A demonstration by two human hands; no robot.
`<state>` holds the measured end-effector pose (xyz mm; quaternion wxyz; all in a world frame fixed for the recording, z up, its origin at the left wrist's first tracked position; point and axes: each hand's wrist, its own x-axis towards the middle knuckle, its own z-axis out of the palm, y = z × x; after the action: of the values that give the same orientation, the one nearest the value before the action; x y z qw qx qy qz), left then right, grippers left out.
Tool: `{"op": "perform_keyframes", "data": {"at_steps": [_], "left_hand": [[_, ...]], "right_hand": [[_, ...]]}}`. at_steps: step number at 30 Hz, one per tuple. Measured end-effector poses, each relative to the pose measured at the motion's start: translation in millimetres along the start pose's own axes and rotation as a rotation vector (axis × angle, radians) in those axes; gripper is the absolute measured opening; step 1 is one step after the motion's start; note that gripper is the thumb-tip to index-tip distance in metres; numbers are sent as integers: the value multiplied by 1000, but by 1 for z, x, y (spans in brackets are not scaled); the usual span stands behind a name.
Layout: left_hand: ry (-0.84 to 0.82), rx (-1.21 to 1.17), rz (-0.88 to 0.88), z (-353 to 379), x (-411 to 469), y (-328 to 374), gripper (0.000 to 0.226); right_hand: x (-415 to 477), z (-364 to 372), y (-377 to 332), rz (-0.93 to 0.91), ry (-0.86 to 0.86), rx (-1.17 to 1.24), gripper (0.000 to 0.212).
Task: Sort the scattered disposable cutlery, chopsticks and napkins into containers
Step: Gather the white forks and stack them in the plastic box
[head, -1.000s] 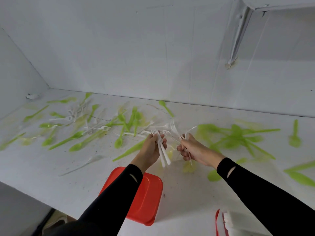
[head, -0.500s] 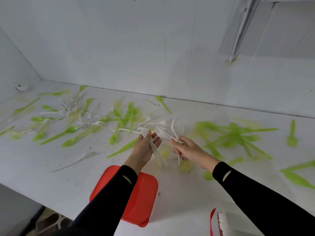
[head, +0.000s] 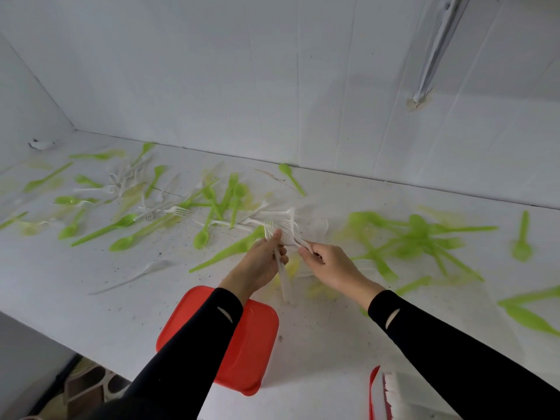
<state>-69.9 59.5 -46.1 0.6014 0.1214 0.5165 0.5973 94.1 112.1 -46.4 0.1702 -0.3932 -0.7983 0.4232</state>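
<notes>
My left hand (head: 261, 262) grips a bundle of white plastic forks (head: 283, 283), tines up, handles hanging down past my palm. My right hand (head: 330, 265) pinches another white fork (head: 295, 237) right beside the bundle's tines. More white forks (head: 175, 211) and several green spoons (head: 119, 222) lie scattered on the white table (head: 75, 286) to the left. A heap of green cutlery (head: 421, 234) lies to the right. A red container lid (head: 251, 344) sits under my left forearm.
A red-edged container holding white napkins (head: 394, 395) stands at the lower right. A single white knife (head: 136, 275) lies alone on the left front. The white wall (head: 272, 86) rises behind the table. The table's front edge drops off at the lower left.
Both hands have come closer together, and my right hand has brought its white fork up to the bundle in my left. The camera has tilted slightly.
</notes>
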Motion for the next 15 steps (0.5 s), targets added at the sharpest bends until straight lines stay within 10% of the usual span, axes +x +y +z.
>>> {"op": "perform_keyframes", "data": {"at_steps": [9,15], "left_hand": [[8,-181,63,1,0,3,20],[156,-223,160,-6,7,6,13]], "right_hand": [[-3,-3,-11,120,-191,66,61],[6,-10,-9,200,-24,449,48]]}}
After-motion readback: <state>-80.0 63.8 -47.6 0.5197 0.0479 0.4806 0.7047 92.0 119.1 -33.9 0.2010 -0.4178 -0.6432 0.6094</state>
